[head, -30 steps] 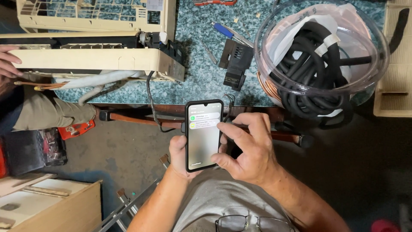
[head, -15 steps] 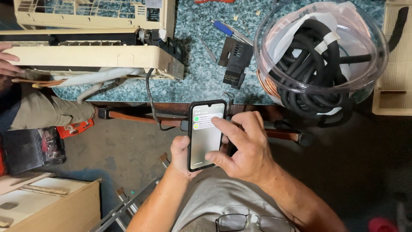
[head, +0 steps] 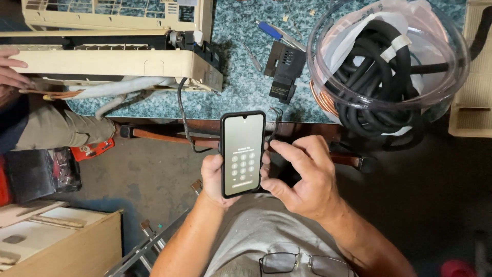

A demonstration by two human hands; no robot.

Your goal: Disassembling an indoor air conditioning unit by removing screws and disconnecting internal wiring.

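Smartphone [head: 243,154], a slim black slab with rounded corners and a glossy screen showing a round-button keypad, stands upright in front of the person's chest, just below the bench edge. The left hand [head: 218,177] has its grip closed around the phone's lower left side; the right hand [head: 300,177] curls at the right edge, thumb touching the screen near the keypad, fingers bent loosely. Beyond lies the bench [head: 241,87] with its speckled teal stone-like top. On it sits a cream plastic air-conditioner unit [head: 113,56], opened, with insulated pipes trailing out; another person's hand [head: 13,72] rests at its left end. To the right a clear round plastic tub [head: 451,61] holds coiled black rubber hose [head: 376,77]. Between them lie a small black box-shaped part [head: 283,66] and a blue-handled tool [head: 274,33]. Wire-framed eyeglasses [head: 305,264] hang on the grey shirt.
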